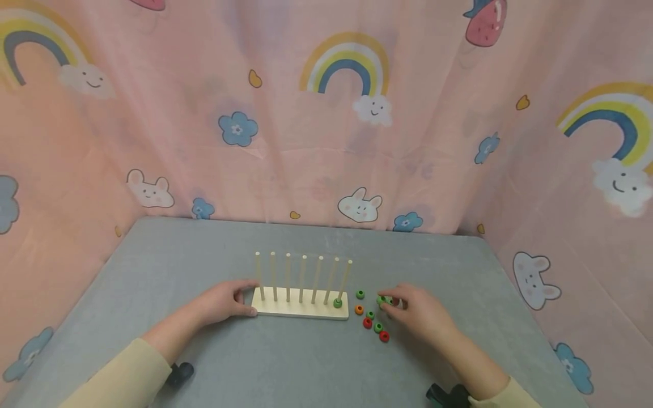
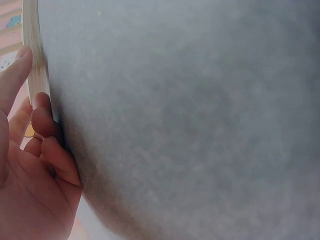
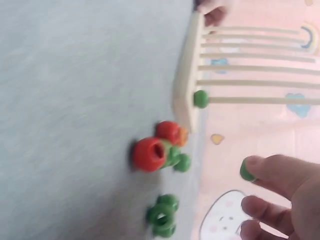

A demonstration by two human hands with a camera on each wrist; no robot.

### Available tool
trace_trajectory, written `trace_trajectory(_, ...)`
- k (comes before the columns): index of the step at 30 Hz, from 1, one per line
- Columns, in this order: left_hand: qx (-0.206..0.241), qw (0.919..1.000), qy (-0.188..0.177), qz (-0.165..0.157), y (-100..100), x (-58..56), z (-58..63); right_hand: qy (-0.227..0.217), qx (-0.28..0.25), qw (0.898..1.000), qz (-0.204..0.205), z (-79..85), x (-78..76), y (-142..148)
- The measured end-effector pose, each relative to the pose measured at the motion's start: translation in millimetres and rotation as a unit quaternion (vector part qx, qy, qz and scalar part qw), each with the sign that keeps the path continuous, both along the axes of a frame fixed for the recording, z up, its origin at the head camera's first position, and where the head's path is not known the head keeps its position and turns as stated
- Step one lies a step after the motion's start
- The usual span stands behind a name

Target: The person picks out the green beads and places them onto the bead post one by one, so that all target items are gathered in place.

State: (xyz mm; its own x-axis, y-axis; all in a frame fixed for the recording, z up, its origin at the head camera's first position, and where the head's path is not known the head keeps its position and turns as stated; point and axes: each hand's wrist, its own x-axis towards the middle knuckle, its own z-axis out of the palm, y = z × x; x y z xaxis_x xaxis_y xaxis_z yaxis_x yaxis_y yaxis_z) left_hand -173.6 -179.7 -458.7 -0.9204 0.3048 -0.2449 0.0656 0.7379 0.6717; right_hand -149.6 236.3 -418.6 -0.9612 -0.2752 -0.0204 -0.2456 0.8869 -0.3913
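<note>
A pale wooden peg rack (image 1: 301, 311) with a row of upright pegs stands mid-table. One green bead (image 1: 338, 304) sits low on its rightmost peg. My left hand (image 1: 224, 302) grips the rack's left end, thumb near the front corner and fingers behind it. Over to the right, my right hand (image 1: 423, 314) pinches a green bead (image 3: 246, 171) between thumb and fingertip, raised above the table in the right wrist view. Below it lie several green beads (image 3: 162, 217). Between rack and right hand are an orange bead (image 1: 359, 310), two red beads (image 1: 384, 336) and more green ones.
The grey tabletop (image 1: 285, 362) ends at the back against a pink patterned curtain (image 1: 285, 170), which also hangs along both sides. Dark wrist straps (image 1: 449, 395) show near the sleeves.
</note>
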Motion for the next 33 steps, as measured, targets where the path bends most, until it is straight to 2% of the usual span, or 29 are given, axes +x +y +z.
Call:
trace_trajectory(6, -0.003, 1.0000, 0.000, 0.000, 1, -0.2, 1.3, -0.001, -0.065, 0.998, -0.003, 16.4, -3.2, -15)
trace_trajectory(9, -0.002, 1.0000, 0.000, 0.001, 1, 0.1, 1.7, 0.012, -0.101, 0.995, 0.007, 24.3, -5.2, -21)
trace_trajectory(13, -0.003, 1.0000, 0.002, 0.000, 1, 0.3, 1.5, 0.033, -0.154, 0.987, 0.019, 34.1, -8.0, -30)
trace_trajectory(18, -0.004, 1.0000, 0.004, 0.000, 0, 0.0, 0.3, 0.046, -0.213, 0.976, 0.014, 46.2, -10.6, -41)
trace_trajectory(24, -0.005, 1.0000, 0.005, -0.001, 0, -0.2, 0.0, 0.062, -0.227, 0.972, 0.010, 57.1, -11.2, -51)
trace_trajectory(33, -0.009, 1.0000, -0.001, 0.003, 1, 0.3, 2.3, 0.066, -0.230, 0.971, 0.009, 55.2, -15.0, -58)
